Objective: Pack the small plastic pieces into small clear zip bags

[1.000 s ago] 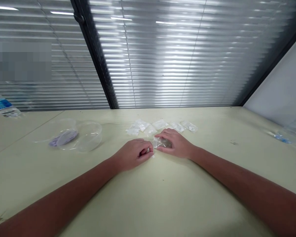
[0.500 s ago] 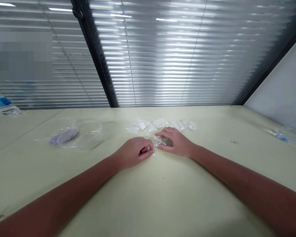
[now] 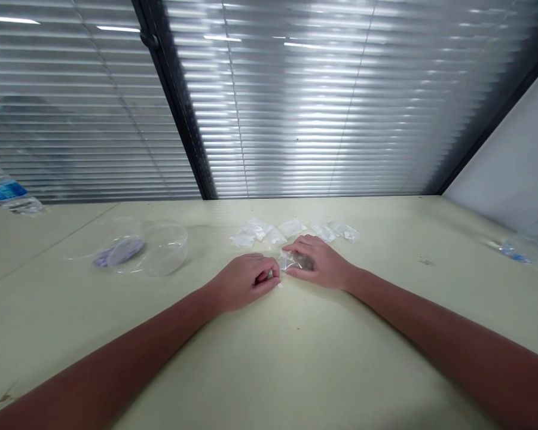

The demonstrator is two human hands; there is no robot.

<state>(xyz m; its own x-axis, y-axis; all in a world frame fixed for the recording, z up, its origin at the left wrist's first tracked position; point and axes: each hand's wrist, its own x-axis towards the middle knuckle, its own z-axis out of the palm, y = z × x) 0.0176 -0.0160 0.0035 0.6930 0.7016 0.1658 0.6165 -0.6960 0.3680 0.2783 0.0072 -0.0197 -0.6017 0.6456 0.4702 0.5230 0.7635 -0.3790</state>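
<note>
My right hand (image 3: 320,263) holds a small clear plastic bag (image 3: 290,260) between thumb and fingers, low over the table. The bag's open-looking edge faces left, and the palm hides the rest of it. My left hand (image 3: 246,280) is closed in a pinch just left of the bag. What its fingertips hold, if anything, is too small and hidden to name. A tiny white piece (image 3: 280,285) shows beside the left thumb tip. Behind both hands lie several small clear bags (image 3: 255,230) with whitish bits in them.
To the left stand two clear round containers (image 3: 165,248), with a purple item (image 3: 119,251) in or behind one. Water bottles are at the far left (image 3: 9,191) and far right (image 3: 526,245). Window blinds (image 3: 296,107) rise behind the pale table (image 3: 296,370).
The whole scene sits slightly lower in the picture as the head tilts a little. Both hands keep nearly the same pose and place beside the bag.
</note>
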